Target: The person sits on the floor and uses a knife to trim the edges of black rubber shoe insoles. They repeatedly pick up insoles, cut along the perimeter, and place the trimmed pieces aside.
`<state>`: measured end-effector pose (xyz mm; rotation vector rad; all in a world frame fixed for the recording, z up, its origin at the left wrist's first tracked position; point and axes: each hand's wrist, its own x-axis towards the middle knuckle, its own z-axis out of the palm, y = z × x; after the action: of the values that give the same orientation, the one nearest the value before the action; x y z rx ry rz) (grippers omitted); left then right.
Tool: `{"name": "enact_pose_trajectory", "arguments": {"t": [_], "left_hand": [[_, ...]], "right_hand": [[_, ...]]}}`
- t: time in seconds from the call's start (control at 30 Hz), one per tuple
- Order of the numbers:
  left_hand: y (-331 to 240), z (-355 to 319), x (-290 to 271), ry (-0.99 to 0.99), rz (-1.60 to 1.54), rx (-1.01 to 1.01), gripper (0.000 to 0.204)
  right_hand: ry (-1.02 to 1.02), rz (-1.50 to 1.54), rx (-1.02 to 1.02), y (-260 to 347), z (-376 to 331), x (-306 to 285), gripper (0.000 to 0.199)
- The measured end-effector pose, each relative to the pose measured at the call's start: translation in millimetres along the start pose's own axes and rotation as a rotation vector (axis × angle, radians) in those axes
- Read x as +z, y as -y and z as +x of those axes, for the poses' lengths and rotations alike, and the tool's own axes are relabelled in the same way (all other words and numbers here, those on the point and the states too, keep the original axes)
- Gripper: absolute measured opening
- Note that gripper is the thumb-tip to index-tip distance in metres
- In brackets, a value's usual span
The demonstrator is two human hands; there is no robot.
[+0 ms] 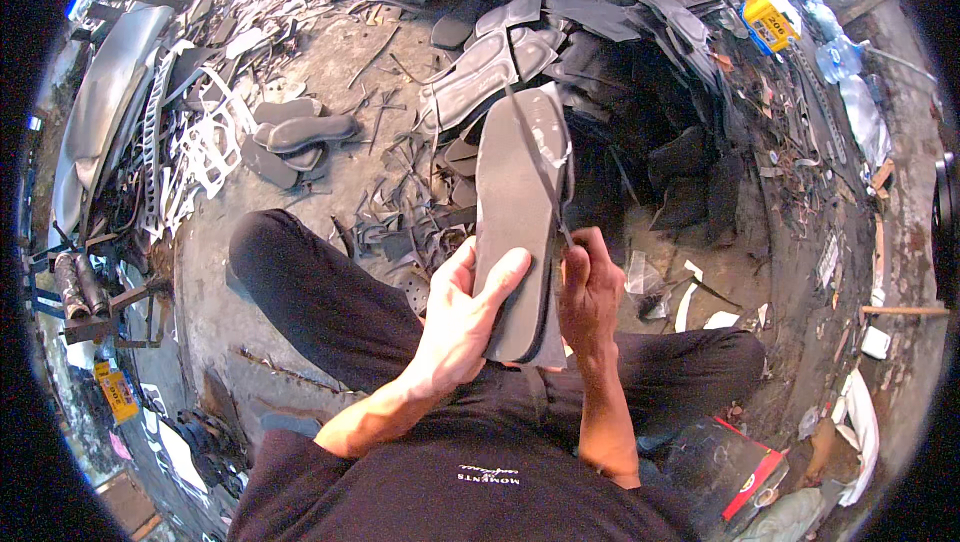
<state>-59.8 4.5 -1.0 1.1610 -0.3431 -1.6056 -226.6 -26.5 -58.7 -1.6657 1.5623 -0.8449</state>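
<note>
A grey sandal sole with a darker edge stands tilted in front of me, its toe end pointing away. My left hand grips its lower left side, thumb flat on the face. Beside the right edge, my right hand is closed, fingers curled. A thin dark strip runs slantwise across the sole's upper part down to these fingertips; what exactly they pinch is hidden. Whitish patches mark the sole near its toe. Behind it lies a heap of dark sheet pieces with sole outlines.
Several cut soles lie on the floor to the left, near white lattice offcuts. Dark scraps litter the ground between my knees. At the right are a yellow box, a plastic bottle and white scraps.
</note>
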Motion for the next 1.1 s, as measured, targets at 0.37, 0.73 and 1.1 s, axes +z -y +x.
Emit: {"name": "enact_pose_trajectory", "arguments": {"t": [0.37, 0.73, 1.1], "left_hand": [[35, -5, -51, 0.074, 0.068, -0.005, 0.045], [70, 18, -66, 0.088, -0.061, -0.140, 0.047], [45, 52, -37, -0.152, 0.003, 0.287, 0.027]], "right_hand": [[0.305, 0.831, 0.205, 9, 47, -10, 0.051], [0.141, 0.431, 0.086, 61, 1, 8, 0.043], [0.051, 0.153, -0.112, 65, 11, 26, 0.030]]}}
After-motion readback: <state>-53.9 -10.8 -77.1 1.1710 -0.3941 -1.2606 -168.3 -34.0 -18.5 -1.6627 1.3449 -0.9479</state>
